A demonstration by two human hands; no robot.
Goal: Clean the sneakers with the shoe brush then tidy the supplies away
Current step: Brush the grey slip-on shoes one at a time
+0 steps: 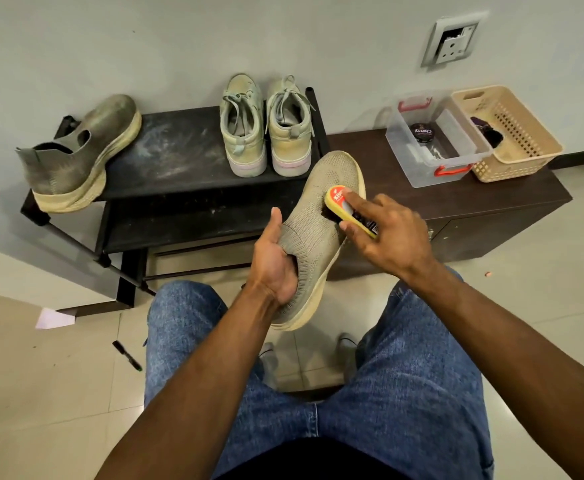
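The left hand (276, 261) grips a grey knit sneaker (318, 230) at its collar, fingers tucked inside the opening and thumb up along the outside, holding it tilted with the toe pointing away over the lap. The right hand (391, 233) is clamped on a yellow shoe brush (344, 209), index finger laid along its back, bristles pressed to the sneaker's upper near the toe.

Behind, a black shoe rack (179, 157) carries the matching sneaker (79, 154) on its left end and a pair of pale green lace-up shoes (266, 129) on the right. Beside the rack, a dark brown worktop (370, 157) bears a clear plastic box (432, 143) with a round polish tin (421, 132) inside, touching a beige basket (515, 133). A black marker (127, 355) and a scrap of paper (54, 318) lie on the tiled floor at left
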